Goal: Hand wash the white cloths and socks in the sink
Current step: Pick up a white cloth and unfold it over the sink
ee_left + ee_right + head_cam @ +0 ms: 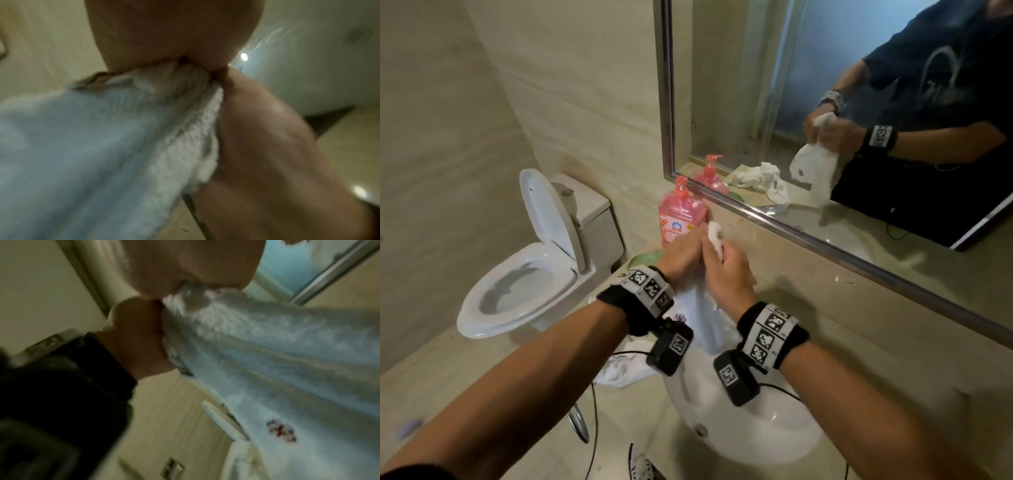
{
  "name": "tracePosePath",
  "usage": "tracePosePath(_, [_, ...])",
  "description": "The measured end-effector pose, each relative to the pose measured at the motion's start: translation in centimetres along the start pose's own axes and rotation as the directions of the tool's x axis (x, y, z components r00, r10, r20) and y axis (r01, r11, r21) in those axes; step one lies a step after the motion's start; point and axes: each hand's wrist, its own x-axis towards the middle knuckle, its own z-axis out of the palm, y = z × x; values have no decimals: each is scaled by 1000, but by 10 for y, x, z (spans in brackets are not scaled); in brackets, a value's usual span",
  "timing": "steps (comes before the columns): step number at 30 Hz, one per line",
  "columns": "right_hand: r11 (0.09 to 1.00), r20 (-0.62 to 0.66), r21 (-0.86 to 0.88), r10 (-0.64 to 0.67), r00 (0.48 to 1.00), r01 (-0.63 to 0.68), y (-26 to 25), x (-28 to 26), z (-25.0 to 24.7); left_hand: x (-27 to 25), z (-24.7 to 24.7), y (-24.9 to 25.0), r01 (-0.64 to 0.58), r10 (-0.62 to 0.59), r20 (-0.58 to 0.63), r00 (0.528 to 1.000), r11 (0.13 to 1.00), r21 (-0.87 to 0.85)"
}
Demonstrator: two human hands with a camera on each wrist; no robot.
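both hands are clamped on one white cloth (697,308), the left hand (681,255) and right hand (726,270) knuckle to knuckle, equally near its bunched top. from their grip the cloth hangs straight down, long axis upright, over the sink (756,431) below the wrists; more white cloths (619,371) lie beside the left wrist.

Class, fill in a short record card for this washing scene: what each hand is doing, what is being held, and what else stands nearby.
Left hand: grips the white cloth
Right hand: grips the same cloth beside the left
Cloth: bunched at the top, hangs down above the sink
Soap bottle: pink, pump top, on the counter behind the hands
Other laundry: white pile beside the sink
Toilet: lid up, to the left
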Motion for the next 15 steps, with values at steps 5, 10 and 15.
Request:
tracePosePath(5, [994,-115,60,97,989,-90,-9,19,-1,-1,9,1,5,-7,66,998,999,40])
tracePosePath(10, [998,-71,-47,27,997,-31,-5,24,-8,-2,5,-4,6,-17,82,997,990,140])
tracePosePath(15, [954,122,-275,-86,989,117,0,31,-36,1,-26,-6,-189,-104,327,939,640,745])
